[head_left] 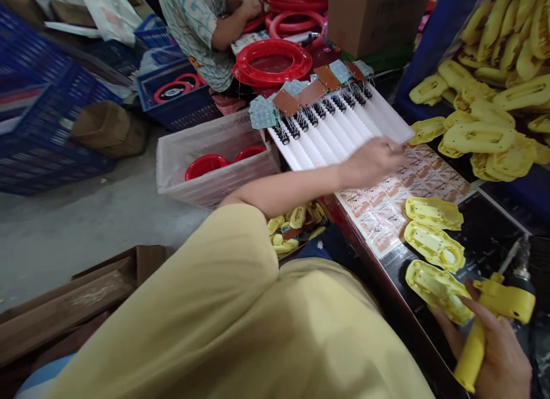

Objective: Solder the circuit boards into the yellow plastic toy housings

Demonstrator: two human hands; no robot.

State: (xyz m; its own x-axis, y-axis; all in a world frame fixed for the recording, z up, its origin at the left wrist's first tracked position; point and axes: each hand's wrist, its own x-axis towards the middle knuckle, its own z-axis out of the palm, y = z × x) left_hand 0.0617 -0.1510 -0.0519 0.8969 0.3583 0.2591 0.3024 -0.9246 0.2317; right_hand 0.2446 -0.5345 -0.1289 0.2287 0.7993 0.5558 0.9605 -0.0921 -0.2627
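My left hand [373, 163] is smeared by motion over the edge of a white ridged foam tray [344, 129]; its fingers look curled, but I cannot make out what is in them. Small black round parts [315, 117] wired to green and brown circuit boards [311, 92] line the tray's far side. At the lower right my right hand [501, 353] has its fingers closed round the end of a yellow plastic shell [429, 281]. A yellow pistol-shaped power tool [509, 301] lies against that hand, its handle across the fingers. Two similar open shells [433, 244] sit beside it.
A blue bin of yellow shells [481, 129] stands at the right. A cardboard box [373, 20] and red rings [272, 61] are at the back, near another person's arm [232, 29]. Left are a white crate [206, 187] and blue crates [180, 109].
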